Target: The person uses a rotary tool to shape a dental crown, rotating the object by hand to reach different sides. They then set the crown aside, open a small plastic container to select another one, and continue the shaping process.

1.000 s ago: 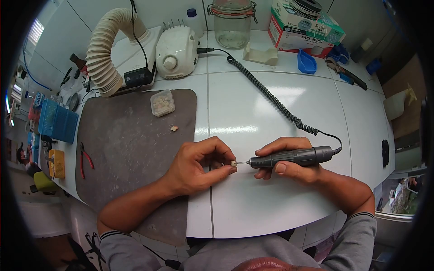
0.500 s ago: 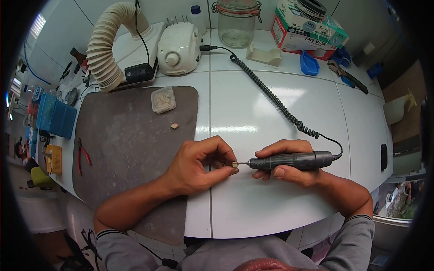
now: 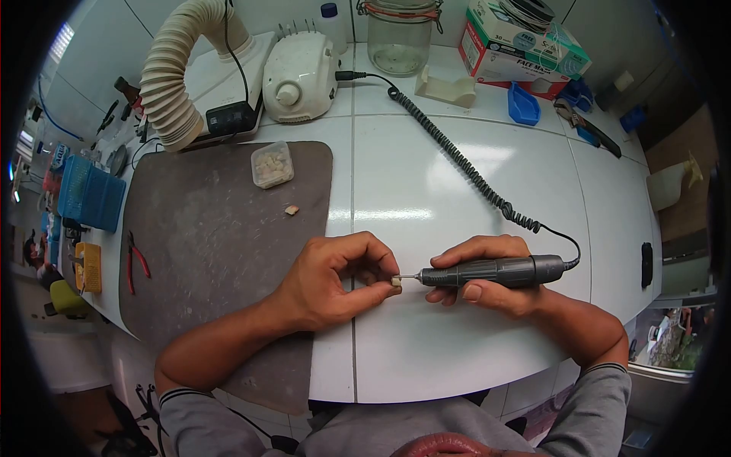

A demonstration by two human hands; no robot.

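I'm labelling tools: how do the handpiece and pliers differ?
The handpiece is in the right hand; the pliers lie on the mat. The handpiece is dark grey; the pliers have red handles. The handpiece trails a coiled cord; the pliers show none. Both are handheld tools.

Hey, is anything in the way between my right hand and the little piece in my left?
Nothing visible but the rotary tool in your right hand, its thin bit reaching toward the pale piece.

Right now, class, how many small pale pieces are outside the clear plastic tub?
2: the held piece, in the left hand; the loose piece, on the brown mat. More may be hidden.
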